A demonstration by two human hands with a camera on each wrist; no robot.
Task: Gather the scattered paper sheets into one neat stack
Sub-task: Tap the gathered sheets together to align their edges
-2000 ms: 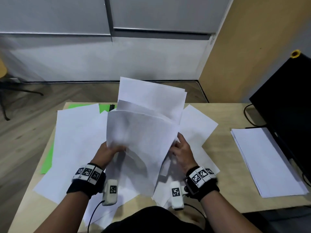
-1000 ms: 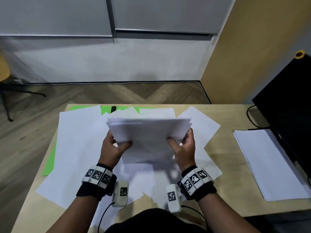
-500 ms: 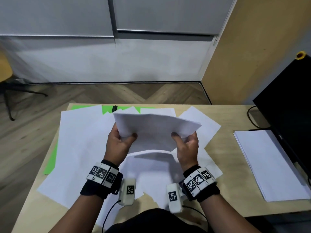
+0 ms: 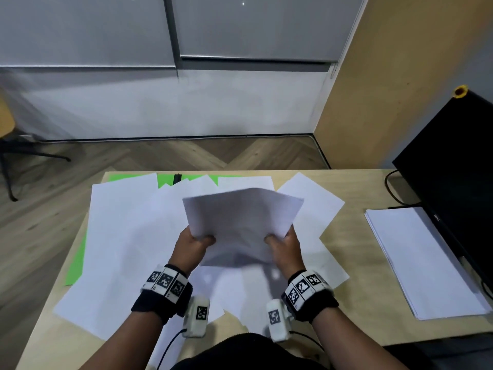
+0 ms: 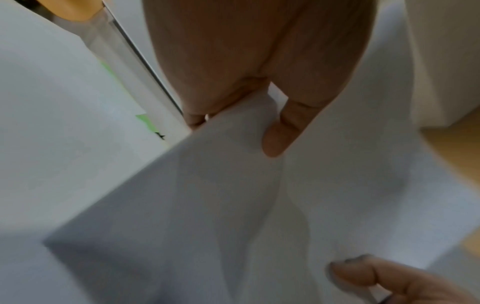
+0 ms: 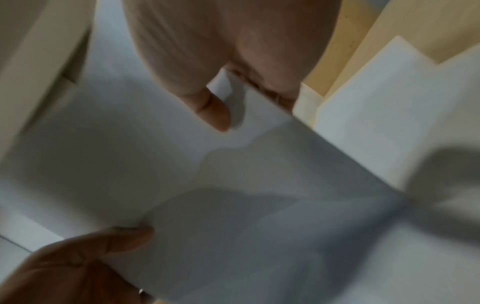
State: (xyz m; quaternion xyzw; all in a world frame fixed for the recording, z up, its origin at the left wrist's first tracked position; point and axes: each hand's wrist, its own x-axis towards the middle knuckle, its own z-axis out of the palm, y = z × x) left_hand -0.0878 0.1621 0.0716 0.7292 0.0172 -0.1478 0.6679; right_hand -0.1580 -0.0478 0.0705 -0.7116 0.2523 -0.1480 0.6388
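Both hands, left hand (image 4: 190,243) and right hand (image 4: 284,245), grip a gathered bundle (image 4: 241,222) above the counter (image 4: 354,263); loose sheets (image 4: 120,236) remain toward its left edge, perhaps a dozen.

A bundle of white paper sheets (image 4: 241,222), edges roughly aligned and its middle bowed upward, is held raised and tilted above the bench (image 4: 354,217). Beneath and around the bundle, loose white sheets (image 4: 125,236) lie flat, overlapping at varied angles.
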